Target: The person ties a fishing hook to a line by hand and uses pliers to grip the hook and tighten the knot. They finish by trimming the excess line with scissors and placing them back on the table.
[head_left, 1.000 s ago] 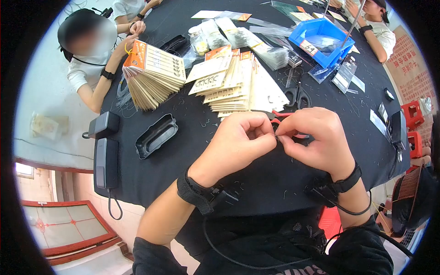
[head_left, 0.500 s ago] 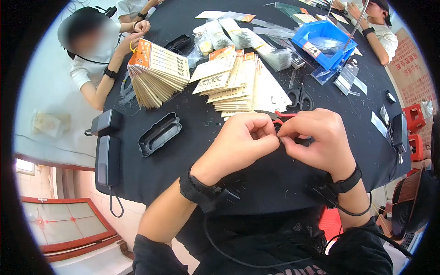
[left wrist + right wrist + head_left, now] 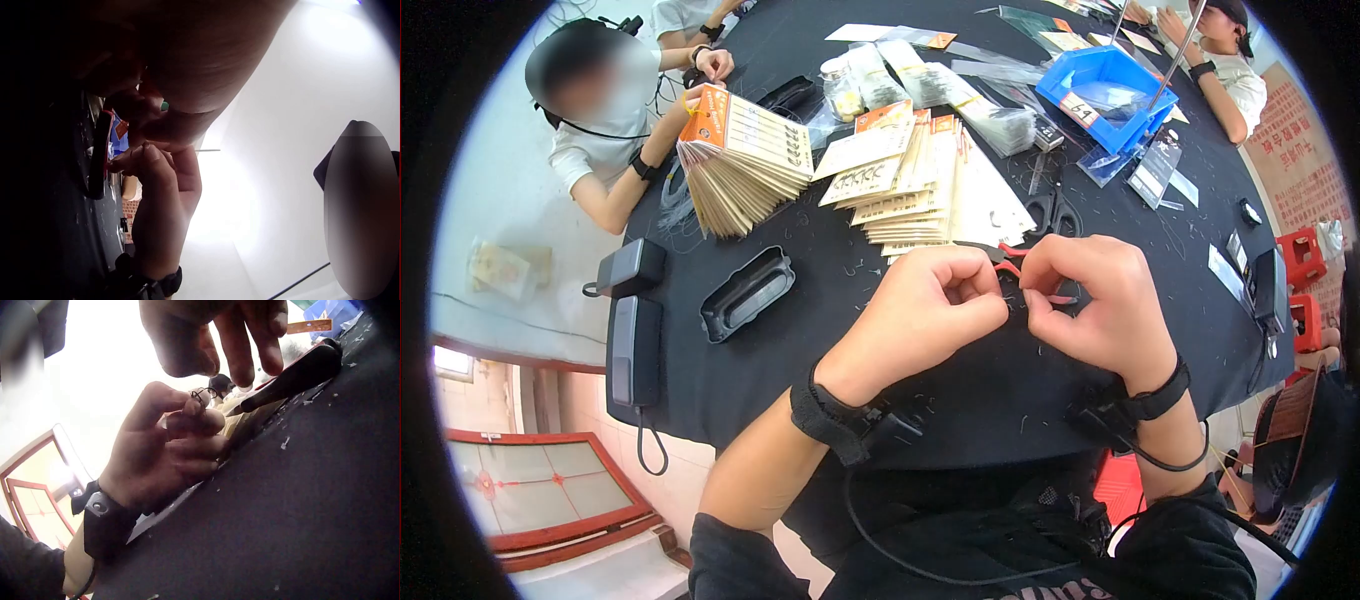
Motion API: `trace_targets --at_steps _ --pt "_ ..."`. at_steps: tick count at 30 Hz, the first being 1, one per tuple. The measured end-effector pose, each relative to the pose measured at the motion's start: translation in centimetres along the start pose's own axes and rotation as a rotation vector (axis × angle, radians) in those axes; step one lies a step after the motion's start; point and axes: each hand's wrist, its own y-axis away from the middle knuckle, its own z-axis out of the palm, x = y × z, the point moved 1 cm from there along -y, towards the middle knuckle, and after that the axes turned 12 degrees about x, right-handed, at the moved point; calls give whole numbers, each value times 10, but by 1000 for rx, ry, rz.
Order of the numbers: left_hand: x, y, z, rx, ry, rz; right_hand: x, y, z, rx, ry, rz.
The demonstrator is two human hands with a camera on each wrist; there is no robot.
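My left hand (image 3: 930, 310) pinches a small black fish hook (image 3: 203, 395) between thumb and forefinger, its bends poking out past the fingertips in the right wrist view. Opposite it, close by, is my right hand (image 3: 1095, 300), thumb and forefinger tips drawn near each other; I cannot tell if a fine line is between them. Just beyond both hands lie red-handled pliers (image 3: 1008, 252), partly covered by the right hand. Black scissors (image 3: 1055, 212) rest behind them. Stacked cards with hooks (image 3: 900, 190) spread out ahead of the left hand.
A fanned bundle of cards (image 3: 745, 160) stands at the left, above a black plastic tray (image 3: 747, 295). Bagged pieces (image 3: 990, 115) and a blue bin (image 3: 1140, 130) are further back. Black devices (image 3: 635, 350) sit at the left edge. Other people sit around the table.
The right hand has drawn a little to the right, opening a small gap between the two hands. The left hand has stayed nearly in place.
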Motion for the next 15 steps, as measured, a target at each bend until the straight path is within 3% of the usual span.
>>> trace_targets --at_steps 6,9,15 --pt "-1 -1 2 4 259 67 -3 0 -1 75 -332 167" --pt "9 1 -2 18 308 36 -4 -7 -6 15 -248 -26" --pt "7 1 -1 -6 412 35 -3 -6 -3 23 -206 -21"
